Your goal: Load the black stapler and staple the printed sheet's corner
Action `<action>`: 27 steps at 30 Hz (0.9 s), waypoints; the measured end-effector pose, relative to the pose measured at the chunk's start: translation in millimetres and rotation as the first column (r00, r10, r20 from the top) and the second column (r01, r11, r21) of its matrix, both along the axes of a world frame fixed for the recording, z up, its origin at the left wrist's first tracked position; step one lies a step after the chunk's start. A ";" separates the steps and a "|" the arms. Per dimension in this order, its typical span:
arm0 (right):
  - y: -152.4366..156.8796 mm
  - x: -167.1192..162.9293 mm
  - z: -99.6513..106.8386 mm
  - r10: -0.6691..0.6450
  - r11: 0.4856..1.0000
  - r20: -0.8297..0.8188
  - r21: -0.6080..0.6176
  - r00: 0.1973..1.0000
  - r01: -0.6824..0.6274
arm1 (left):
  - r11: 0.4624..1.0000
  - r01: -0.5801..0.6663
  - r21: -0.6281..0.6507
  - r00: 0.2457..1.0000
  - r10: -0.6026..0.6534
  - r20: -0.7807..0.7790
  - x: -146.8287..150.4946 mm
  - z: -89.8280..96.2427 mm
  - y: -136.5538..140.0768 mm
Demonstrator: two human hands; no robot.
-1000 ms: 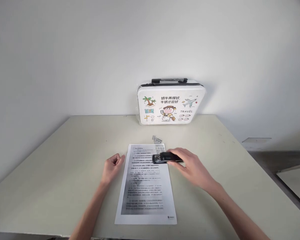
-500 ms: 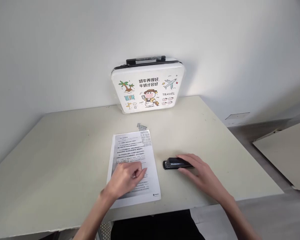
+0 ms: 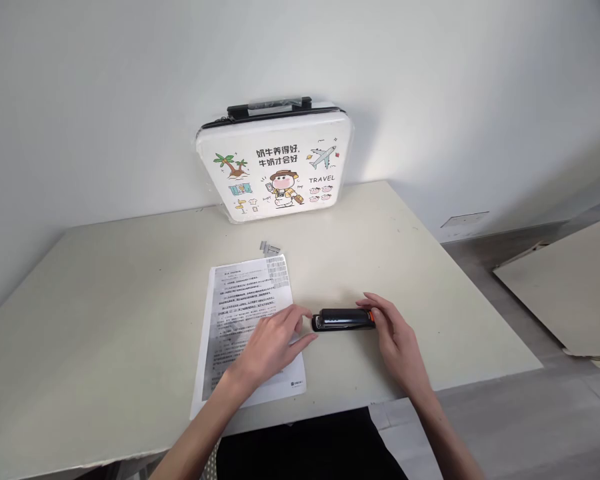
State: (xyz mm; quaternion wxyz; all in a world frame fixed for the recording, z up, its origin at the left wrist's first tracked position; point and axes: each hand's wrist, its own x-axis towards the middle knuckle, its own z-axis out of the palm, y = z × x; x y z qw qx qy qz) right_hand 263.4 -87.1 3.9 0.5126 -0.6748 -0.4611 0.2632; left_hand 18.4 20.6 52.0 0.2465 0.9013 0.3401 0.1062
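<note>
Taking the clock face as centred on the black stapler (image 3: pixel 343 320), the printed sheet (image 3: pixel 225 300) lies at nine o'clock on the desk (image 3: pixel 105 320), and the left hand (image 3: pixel 275 339) reaches across it. That hand's thumb and forefinger are parted around the stapler's nine o'clock tip; whether they touch it, I cannot tell. They would do best as a light steadying guard there, kept off the metal mouth, with the wrist high enough not to drag the sheet. The right hand (image 3: pixel 394 337) has its fingers closed on the three o'clock end, thumb against the orange part (image 3: pixel 372 316). A firm, even hold there, pressing in line with the body, should keep the stapler from twisting.

The stapler sits right of the sheet, apart from its edge, on or barely above the desk, stretched from nine to three o'clock. At its left tip, bare metal shows beneath the dark upper arm; the middle is glossy black with a short row of small pale marks; at the right, the orange part stands out beside the thumb. The arm looks lowered, nearly level with the base.
</note>
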 end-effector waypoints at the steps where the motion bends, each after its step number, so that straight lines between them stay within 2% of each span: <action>1: 0.0 -0.3 -0.1 -0.007 1.000 0.002 -0.003 1.000 0.007 | 1.000 0.015 0.016 1.000 -0.015 0.008 4.6 -1.7 2.4; 6: -2.7 -4.2 -0.8 -0.006 1.000 0.017 -0.025 1.000 0.006 | 0.991 0.076 0.110 0.996 -0.081 0.044 21.1 -10.0 12.9; 10: -5.4 -8.1 0.7 0.075 0.997 0.115 -0.035 0.991 -0.071 | 0.989 0.076 0.128 0.995 -0.083 0.051 14.0 -11.2 15.1; 14: -5.1 -10.6 -0.9 0.123 0.992 0.228 -0.037 0.966 -0.118 | 0.994 0.031 0.108 0.995 -0.041 0.087 -11.2 -13.0 14.2; 18: -4.3 -11.0 -4.2 0.107 0.994 0.248 -0.047 0.963 -0.099 | 0.983 -0.023 0.180 0.991 -0.002 0.136 -40.5 -20.6 13.2; 24: -4.7 -10.4 -4.7 0.097 0.995 0.272 -0.047 0.957 -0.088 | 0.971 -0.050 0.234 0.998 0.060 -0.037 -87.9 -28.5 9.7; 27: -4.6 -10.3 -4.6 0.097 0.995 0.265 -0.048 0.959 -0.088 | 0.968 -0.052 0.247 0.995 0.070 -0.068 -112.4 -26.8 11.7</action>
